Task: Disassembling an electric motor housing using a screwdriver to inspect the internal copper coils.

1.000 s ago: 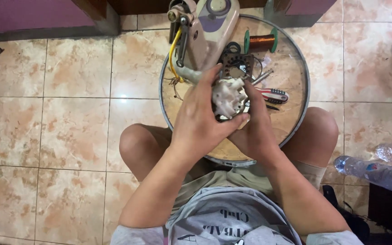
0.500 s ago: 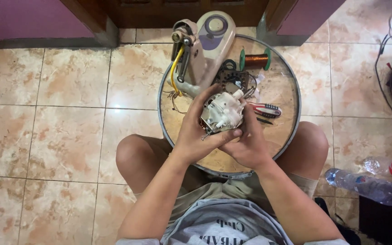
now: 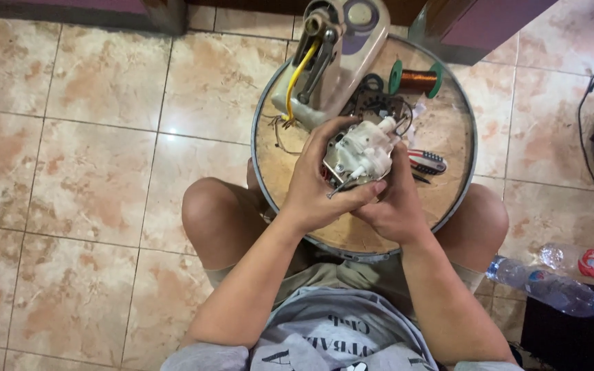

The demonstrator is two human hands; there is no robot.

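Beige floor tiles (image 3: 91, 137) with a marbled sheen fill the room seen from the head camera, and a person sits on them with bare knees on either side of a low round table (image 3: 448, 206), a wooden disc with a metal rim. Both hands are raised just above the near middle of the table, holding a small white gear motor (image 3: 360, 152) between them. The left hand (image 3: 321, 182) wraps it from the left, its fingers (image 3: 359, 194) curled under and clamped on the housing; the right hand (image 3: 397, 199) cups it from the near right, fingers closed on the same part, thumb up along its side. Thin wires run from the motor toward the far side. There, a beige fan body (image 3: 335, 58) with a yellow wire (image 3: 295, 75) stands tilted at the far edge, with a spool of copper wire (image 3: 417, 79) to its right. A red-handled tool (image 3: 427, 161) lies just right of the hands. Two plastic bottles (image 3: 558, 288) rest on the floor at the near right. Judging from the grip, pulling the motor nearer could strain or snap the thin wires, and any small loose part could drop past the rim onto the floor.
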